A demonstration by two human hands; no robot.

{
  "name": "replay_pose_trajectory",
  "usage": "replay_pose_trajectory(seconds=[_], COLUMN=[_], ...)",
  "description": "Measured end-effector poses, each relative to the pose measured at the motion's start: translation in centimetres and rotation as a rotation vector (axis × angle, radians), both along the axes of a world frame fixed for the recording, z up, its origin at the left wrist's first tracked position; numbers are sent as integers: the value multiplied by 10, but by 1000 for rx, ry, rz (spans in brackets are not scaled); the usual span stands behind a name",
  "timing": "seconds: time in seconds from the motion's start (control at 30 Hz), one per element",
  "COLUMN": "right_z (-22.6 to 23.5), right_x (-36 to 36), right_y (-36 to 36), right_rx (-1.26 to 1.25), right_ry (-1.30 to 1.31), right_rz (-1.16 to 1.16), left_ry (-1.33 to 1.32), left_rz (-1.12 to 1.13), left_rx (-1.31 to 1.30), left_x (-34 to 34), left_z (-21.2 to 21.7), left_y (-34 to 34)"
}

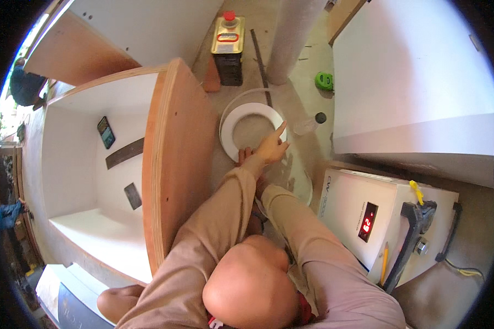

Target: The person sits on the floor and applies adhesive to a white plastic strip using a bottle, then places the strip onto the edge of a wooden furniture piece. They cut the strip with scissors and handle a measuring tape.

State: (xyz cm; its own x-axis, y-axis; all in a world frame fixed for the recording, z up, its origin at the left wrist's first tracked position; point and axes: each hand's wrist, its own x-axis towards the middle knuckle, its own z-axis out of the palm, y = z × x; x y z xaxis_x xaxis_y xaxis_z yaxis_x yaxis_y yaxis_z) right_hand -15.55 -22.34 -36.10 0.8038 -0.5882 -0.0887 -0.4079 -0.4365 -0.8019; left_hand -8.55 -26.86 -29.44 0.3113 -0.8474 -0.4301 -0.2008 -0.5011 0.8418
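Note:
My left hand (271,145) reaches forward from a tan sleeve, index finger stretched out. Its fingertip rests on the rim of a white ring-shaped roll of edging strip (231,118) lying flat on the concrete floor. The other fingers are loosely curled and nothing shows in the hand. My right forearm, also in tan, runs under the left one. My right hand (243,157) is mostly hidden there, with only a few fingertips showing beside the left wrist. A loose end of the strip curves around the roll.
A plywood cabinet (173,164) with a white interior lies at left, a phone (106,132) inside. Ahead stand a yellow tin can (228,46), a grey post (291,38), a green tape measure (324,81) and a clear bottle (310,125). A white machine (346,203) with a red display sits right. Other people (24,82) work far left.

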Motion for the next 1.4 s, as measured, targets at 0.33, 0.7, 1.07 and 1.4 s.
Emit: replay_pose_trajectory(seconds=[0.33,0.7,1.07,1.4], right_z=[34,217,565,667], right_x=[25,4,-115,-105], right_y=[-6,-45,37,92], right_rx=[-388,436,234,753], right_ry=[348,-268,-705,-711], right_rz=[284,-313,-151,888], left_ry=[29,-37,-959,-169], left_rz=[586,264,437,338], left_rx=[-406,-283,-641,-1198], left_x=[-81,-159,-9,21], left_z=[148,307,482,492], left_y=[201,396,473,423])
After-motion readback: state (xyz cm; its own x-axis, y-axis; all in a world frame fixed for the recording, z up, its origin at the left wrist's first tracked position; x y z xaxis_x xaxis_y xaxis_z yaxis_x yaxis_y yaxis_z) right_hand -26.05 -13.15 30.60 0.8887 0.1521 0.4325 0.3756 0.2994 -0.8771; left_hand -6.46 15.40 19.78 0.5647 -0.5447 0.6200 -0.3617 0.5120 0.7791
